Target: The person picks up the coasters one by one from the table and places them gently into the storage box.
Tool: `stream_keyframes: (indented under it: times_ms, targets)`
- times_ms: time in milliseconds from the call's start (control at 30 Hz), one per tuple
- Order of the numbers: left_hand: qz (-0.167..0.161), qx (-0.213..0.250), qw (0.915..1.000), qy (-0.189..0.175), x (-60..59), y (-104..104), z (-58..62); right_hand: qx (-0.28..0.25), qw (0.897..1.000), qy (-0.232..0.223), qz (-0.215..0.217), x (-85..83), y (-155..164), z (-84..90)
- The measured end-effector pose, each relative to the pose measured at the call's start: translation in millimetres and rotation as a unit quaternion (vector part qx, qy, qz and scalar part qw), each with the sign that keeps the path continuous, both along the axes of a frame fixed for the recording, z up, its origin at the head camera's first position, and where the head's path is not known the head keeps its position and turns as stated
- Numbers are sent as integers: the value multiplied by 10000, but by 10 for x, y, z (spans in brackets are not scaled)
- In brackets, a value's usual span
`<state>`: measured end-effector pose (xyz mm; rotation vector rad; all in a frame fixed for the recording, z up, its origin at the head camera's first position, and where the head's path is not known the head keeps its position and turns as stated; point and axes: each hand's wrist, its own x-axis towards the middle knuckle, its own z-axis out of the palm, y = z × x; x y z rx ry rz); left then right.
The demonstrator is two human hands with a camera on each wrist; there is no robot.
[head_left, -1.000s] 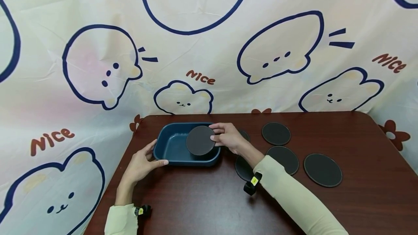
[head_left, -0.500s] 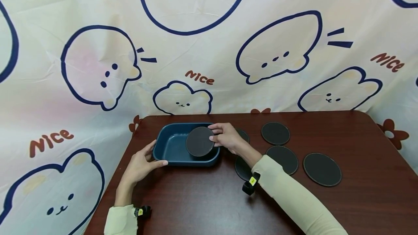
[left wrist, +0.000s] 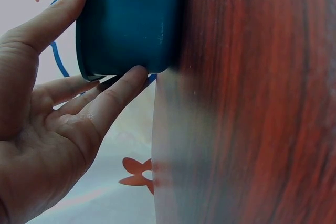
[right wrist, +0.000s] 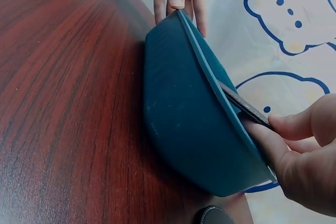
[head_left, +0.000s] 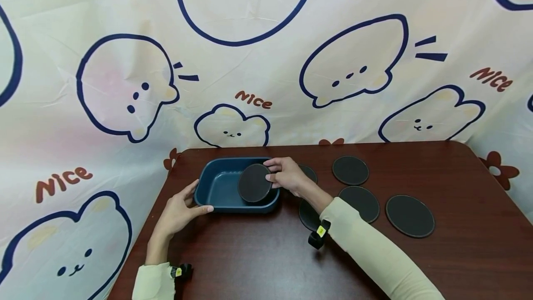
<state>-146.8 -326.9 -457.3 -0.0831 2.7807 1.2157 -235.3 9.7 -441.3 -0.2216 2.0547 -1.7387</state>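
Observation:
In the head view my right hand (head_left: 288, 176) pinches the edge of a round black coaster (head_left: 253, 183) between thumb and fingers. The coaster is held tilted over the right half of a blue rectangular tub (head_left: 237, 209). From the right wrist view, the coaster (right wrist: 244, 103) dips past the tub's rim, and whether it touches the bottom is hidden. My left hand (head_left: 176, 207) grips the tub's left end, thumb at the front rim and fingers around the side. The left wrist view shows the thumb on the rim and fingertips against the tub wall (left wrist: 126, 24).
Several more black coasters lie on the brown wooden table (head_left: 266, 253) right of the tub, including one at the back (head_left: 350, 170), one in the middle (head_left: 360, 203) and one far right (head_left: 410, 215). My right forearm partly covers others. A printed cloth (head_left: 291, 59) hangs behind.
The coaster in my right hand has sunk very slightly toward the tub. My left hand keeps its place on the tub, and the head view has shifted a little.

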Motion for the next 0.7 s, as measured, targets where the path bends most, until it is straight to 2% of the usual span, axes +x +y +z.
stream_keyframes:
  times_ms: [133,233,400,500,700]
  targets:
    - [-2,23,10000,23,-7,-5,-8,161,9997,138,142,23,-3,34]
    - [-10,31,10000,46,-15,-4,-11,636,9955,611,337,39,2,68]
    - [6,39,10000,28,-24,5,-14,1528,9727,1677,485,77,58,161]
    - [11,62,10000,13,-20,7,-12,1555,9678,1931,439,84,132,203]
    - [-9,43,10000,-10,7,-5,-2,1019,9797,1712,235,57,383,173]
